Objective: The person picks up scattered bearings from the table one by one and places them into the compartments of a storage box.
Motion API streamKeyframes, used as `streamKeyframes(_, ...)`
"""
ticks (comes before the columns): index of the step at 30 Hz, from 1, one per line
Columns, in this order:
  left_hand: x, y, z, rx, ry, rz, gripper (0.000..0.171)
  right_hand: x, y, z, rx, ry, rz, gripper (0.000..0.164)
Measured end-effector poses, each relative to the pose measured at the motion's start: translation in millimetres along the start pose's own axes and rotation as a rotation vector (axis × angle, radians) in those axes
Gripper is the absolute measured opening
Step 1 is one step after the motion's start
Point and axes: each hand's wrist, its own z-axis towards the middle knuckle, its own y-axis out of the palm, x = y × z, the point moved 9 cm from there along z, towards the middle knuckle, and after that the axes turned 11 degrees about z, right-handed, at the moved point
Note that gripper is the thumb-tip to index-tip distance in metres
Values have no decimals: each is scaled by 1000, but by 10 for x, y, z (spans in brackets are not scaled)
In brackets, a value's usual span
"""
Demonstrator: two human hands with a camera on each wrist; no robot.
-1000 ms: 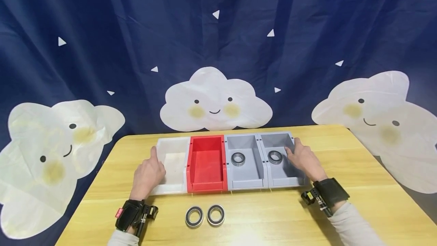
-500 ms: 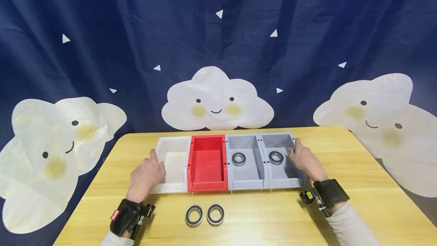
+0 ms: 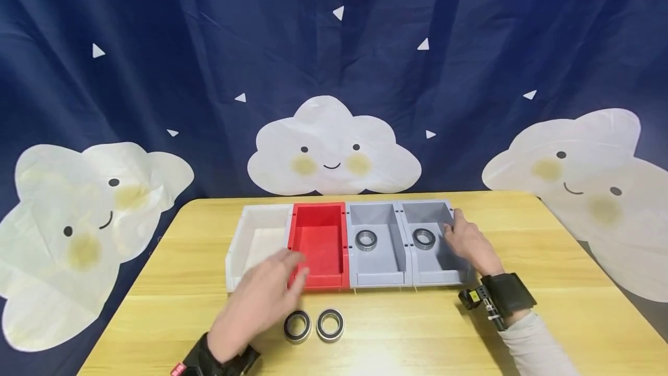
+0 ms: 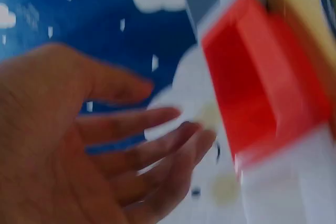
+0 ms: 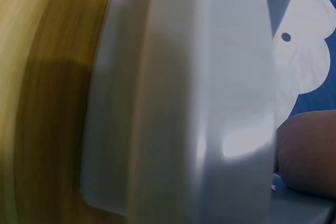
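Observation:
My left hand hangs over the front of the white bin and red bin, fingers spread and holding nothing. Just right of and below it, two ball bearings lie side by side on the table. My right hand grips the right wall of the rightmost grey bin, thumb on the inner side; its outer fingers are partly hidden. That bin holds one bearing, and the other grey bin holds another bearing. The right wrist view shows the bin's pale outer wall close up.
The bins stand joined in a row on a wooden table, toward its back edge. Behind hangs a dark blue curtain with white clouds. No bearing shows in the white or red bin.
My left hand has left the white bin's left side and swung right, toward the two loose bearings. My right hand stays at the grey bin's wall. The bearings keep their places.

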Motion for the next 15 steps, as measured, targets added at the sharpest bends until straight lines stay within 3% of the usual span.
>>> streamKeyframes(3, 300, 168, -60, -85, 152, 24, 33, -27, -5, 15, 6, -17, 3, 47)
streamKeyframes(6, 473, 344, -111, -144, 251, 55, 36, -37, -5, 28, 4, -18, 4, 47)
streamKeyframes(11, 613, 619, -202, -270, 328, 75, 49, -16, 1, 18, 0, -6, -1, 47)
streamKeyframes(15, 685, 726, -261, -328, 371, 92, 50, 6, -15, -4, 9, -7, 1, 48)
